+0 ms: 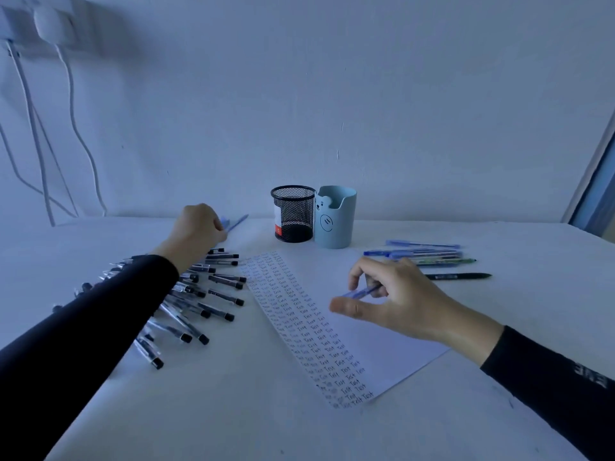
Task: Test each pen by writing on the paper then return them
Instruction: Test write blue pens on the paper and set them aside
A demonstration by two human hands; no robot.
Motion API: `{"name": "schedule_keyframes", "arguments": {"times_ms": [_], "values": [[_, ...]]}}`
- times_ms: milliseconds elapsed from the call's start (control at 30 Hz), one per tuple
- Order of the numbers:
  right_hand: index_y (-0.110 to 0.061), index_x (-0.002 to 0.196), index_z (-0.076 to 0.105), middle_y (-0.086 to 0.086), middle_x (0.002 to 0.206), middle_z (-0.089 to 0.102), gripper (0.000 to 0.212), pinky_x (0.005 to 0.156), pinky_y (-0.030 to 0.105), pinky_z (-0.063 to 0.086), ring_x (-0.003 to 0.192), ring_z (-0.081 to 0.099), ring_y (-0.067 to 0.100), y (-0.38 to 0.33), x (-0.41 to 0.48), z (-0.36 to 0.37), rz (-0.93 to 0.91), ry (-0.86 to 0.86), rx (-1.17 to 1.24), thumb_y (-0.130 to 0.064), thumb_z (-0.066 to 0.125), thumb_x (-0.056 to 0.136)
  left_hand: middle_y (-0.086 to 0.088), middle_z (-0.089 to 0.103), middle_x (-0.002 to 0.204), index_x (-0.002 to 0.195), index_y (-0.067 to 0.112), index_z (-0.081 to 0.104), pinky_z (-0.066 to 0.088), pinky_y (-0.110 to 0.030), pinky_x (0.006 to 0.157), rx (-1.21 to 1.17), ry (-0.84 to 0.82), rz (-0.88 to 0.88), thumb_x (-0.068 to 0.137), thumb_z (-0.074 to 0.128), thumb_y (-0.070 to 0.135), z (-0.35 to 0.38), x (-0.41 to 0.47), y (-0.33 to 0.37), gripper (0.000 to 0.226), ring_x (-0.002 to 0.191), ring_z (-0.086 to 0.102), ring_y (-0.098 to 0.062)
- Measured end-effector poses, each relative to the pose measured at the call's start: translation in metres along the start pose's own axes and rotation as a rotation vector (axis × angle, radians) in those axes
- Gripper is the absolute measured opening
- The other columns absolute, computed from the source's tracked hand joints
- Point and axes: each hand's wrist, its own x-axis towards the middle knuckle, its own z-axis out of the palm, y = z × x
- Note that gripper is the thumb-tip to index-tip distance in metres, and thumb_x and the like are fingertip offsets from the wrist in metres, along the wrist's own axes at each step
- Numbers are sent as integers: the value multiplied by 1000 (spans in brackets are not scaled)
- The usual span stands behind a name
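Study desk: white table (499, 237), mesh pen holder (293, 212), wall charger (50, 23).

In dim bluish light, a white table (233, 427) meets a plain wall (366, 94) hung with cables (71, 94).

The word "Test" is handwritten over and over in close columns down the left strip of the paper (382, 341). The blue cup (336, 227) carries a drawn smiley sign. The red-and-white label (278, 224) in the mesh holder (294, 207) and the pale lettering on the right sleeve (565, 397) cannot be read.
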Motion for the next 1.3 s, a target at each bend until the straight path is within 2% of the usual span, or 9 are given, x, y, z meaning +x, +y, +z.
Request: {"name": "schedule_keyframes", "arguments": {"times_ms": [200, 433, 567, 700, 767, 867, 967, 1067, 1300], "values": [[-28, 81, 54, -11, 58, 38, 56, 65, 22, 28, 59, 35, 8, -1, -1, -2, 22, -58, 157, -78, 65, 60, -15, 69, 83, 91, 0, 70, 52, -31, 64, 153, -35, -71, 82, 63, 11, 12, 15, 3, 15, 80, 65, -29], [-25, 79, 51, -6, 62, 41, 56, 64, 30, 39, 62, 36, 10, -2, -3, -1, 1, -55, 152, -73, 70, 58, -7, 48, 56, 60, 5, 49, 35, -24, 46, 152, -23, -90, 80, 64, 7, 14, 13, 2, 25, 60, 52, -25], [-34, 89, 58, -11, 70, 43, 52, 68, 21, 40, 68, 41, 5, -3, -3, -1, 29, -132, 227, -74, 75, 60, -5, 44, 54, 59, 5, 49, 29, -22, 42, 133, -40, -84, 76, 65, 3, 14, 11, -1, 23, 50, 43, -19], [-24, 98, 66, -16, 56, 47, 14, 57, 30, 36, 61, 54, 27, 1, 1, 5, -34, -65, 271, -33, 72, 88, -4, 38, 53, 54, 8, 40, 27, -23, 43, 127, -49, -60, 80, 65, 8, 10, 9, -2, 36, 49, 37, -18], [-20, 99, 70, -26, 72, 65, 11, 60, 19, 37, 73, 62, 27, 8, 3, 7, -38, -34, 239, -14, 63, 95, -5, 41, 52, 53, 8, 43, 28, -23, 45, 73, -47, -33, 83, 66, 13, 7, 6, 3, 38, 49, 39, -20], [-32, 100, 72, -18, 88, 68, 18, 78, 23, 34, 79, 53, 10, 18, 8, 0, -129, 5, -90, -24, 58, 91, -3, 57, 59, 59, 6, 60, 35, -24, 48, 1, -59, 62, 86, 69, 19, 2, -11, 21, 30, 56, 50, -19], [-41, 108, 60, -12, 95, 58, 25, 82, 26, 32, 87, 46, 7, 24, 5, -36, 152, -296, -240, -30, 59, 86, 6, 63, 66, 76, 6, 72, 41, -22, 52, -57, -85, 212, 87, 70, 24, 4, -37, 39, 21, 61, 57, -13], [-43, 102, 51, -11, 103, 53, 30, 65, 24, 36, 68, 46, 4, 33, -4, -73, 411, -514, -210, -32, 67, 79, 9, 62, 66, 81, 11, 74, 36, -11, 51, -75, -119, 338, 86, 72, 26, 12, -57, 48, 16, 60, 54, -2], [-26, 98, 69, -2, 91, 68, 12, 58, 17, 36, 62, 46, 5, 59, -3, -80, 449, -437, -231, -35, 65, 91, 12, 62, 66, 83, 13, 74, 34, -9, 49, -78, -150, 395, 84, 73, 31, 18, -63, 54, 19, 58, 56, -3]]}}
